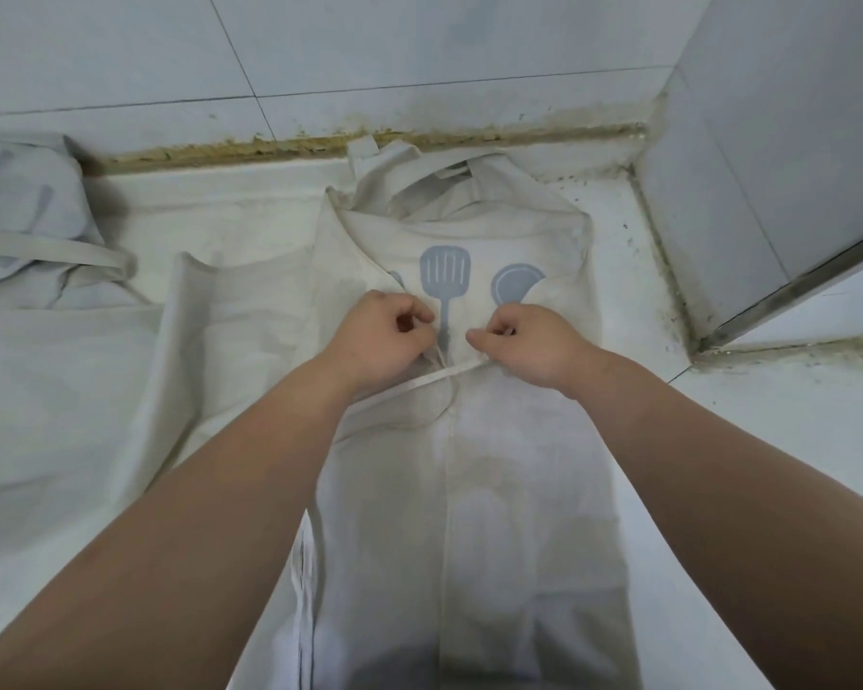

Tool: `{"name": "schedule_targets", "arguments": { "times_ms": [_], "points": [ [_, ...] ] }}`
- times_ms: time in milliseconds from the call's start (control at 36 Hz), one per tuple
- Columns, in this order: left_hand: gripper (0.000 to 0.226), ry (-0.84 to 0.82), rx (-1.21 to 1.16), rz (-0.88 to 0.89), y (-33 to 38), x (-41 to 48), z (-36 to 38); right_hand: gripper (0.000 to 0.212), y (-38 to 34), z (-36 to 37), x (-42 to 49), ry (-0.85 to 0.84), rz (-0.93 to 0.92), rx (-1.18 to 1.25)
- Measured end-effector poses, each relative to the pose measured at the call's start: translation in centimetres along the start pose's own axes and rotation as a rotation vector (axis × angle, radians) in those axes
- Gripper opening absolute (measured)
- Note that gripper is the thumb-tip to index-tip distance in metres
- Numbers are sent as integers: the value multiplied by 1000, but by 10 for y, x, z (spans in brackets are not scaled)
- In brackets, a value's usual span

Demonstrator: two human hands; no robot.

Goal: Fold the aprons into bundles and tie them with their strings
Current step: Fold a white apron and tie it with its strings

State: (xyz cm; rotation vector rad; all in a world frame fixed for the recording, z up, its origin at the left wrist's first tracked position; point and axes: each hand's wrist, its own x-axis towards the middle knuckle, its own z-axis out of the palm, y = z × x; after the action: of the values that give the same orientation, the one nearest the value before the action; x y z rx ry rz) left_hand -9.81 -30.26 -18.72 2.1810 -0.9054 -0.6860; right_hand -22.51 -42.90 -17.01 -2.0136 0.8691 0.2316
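a cream apron (519,490) lies lengthwise on the white counter (638,301) by the tiled wall, its sides folded in over a printed spatula (444,281). the left hand (379,336) and right hand (529,346), fingers curled, each pinch its cloth mid-length. a string (434,378) runs just below them. another apron (71,390) lies to the left.

Pale grey-white tiles cover the back wall (419,42), split by thin dark grout lines. Where it meets the white table (768,415), a yellow-brown, crusted seam (320,141) runs across. On the right a tiled side wall (718,216) juts in with a metal edge strip (793,286) at its base — dark specks gather in that corner. The light is soft and even.
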Motion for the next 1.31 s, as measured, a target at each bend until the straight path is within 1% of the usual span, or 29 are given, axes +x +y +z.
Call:
{"name": "schedule_targets", "arguments": {
  "times_ms": [28,56,139,194,222,278,333,389,444,500,556,639,722,778,861,917,944,1000,1028,1083,1167,1194,1222,1250,1306],
  "points": [
    [16,-23,-8,21,1,0,-1,20,1,2,0,6,-11,-18],
    [21,-60,-2,37,2,0,-1,20,2,3,0,8,-19,-29],
    [33,-193,51,54,2,-1,-5,28,4,4,0,7,-27,36],
    [33,-260,99,61,4,-1,-4,27,5,2,0,6,-37,75],
    [29,-268,134,69,5,-1,-3,27,6,2,1,9,-44,78],
    [17,-231,174,76,8,-1,0,27,7,2,0,12,-57,60],
    [10,-177,157,78,8,-1,3,27,7,4,0,8,-67,30],
    [8,-162,91,67,6,-2,5,30,3,6,-1,-6,-73,11],
    [6,-172,-25,50,4,-3,6,33,-1,6,0,-33,-65,-4],
    [9,-172,-115,44,4,-5,4,33,-7,5,1,-66,-36,-39],
    [16,-152,-162,33,2,-7,3,27,-13,4,2,-121,-9,-64],
    [21,-131,-215,-23,1,-10,2,20,-22,4,4,-194,59,3],
    [28,-170,-276,-80,2,-12,-2,11,-29,7,7,-190,123,0],
    [33,-191,-328,-102,2,-14,-4,13,-33,10,9,-184,172,16],
    [41,-192,-357,-114,2,-16,-5,23,-38,13,12,-217,256,55],
    [37,-189,-367,-134,0,-16,-6,25,-39,14,14,-211,295,50],
    [31,-188,-374,-149,1,-16,-6,25,-39,14,15,-204,308,63],
    [12,-200,-373,-154,3,-18,-9,24,-36,13,15,-196,326,132],
    [12,-219,-351,-144,5,-19,-10,24,-35,13,15,-191,328,169],
    [22,-277,-270,-117,8,-21,-12,23,-35,10,13,-166,323,200],
    [22,-302,-64,-41,10,-23,-12,24,-38,5,9,-130,323,239],
    [32,-288,-31,-21,9,-22,-11,24,-39,2,8,-124,335,283],
    [43,-273,-27,-26,10,-22,-12,24,-40,0,6,-126,353,329],
    [48,-250,-48,-44,10,-22,-13,23,-42,-2,5,-132,375,367],
    [49,-226,-60,-63,10,-22,-16,23,-45,-6,4,-154,412,404]
  ]
}}
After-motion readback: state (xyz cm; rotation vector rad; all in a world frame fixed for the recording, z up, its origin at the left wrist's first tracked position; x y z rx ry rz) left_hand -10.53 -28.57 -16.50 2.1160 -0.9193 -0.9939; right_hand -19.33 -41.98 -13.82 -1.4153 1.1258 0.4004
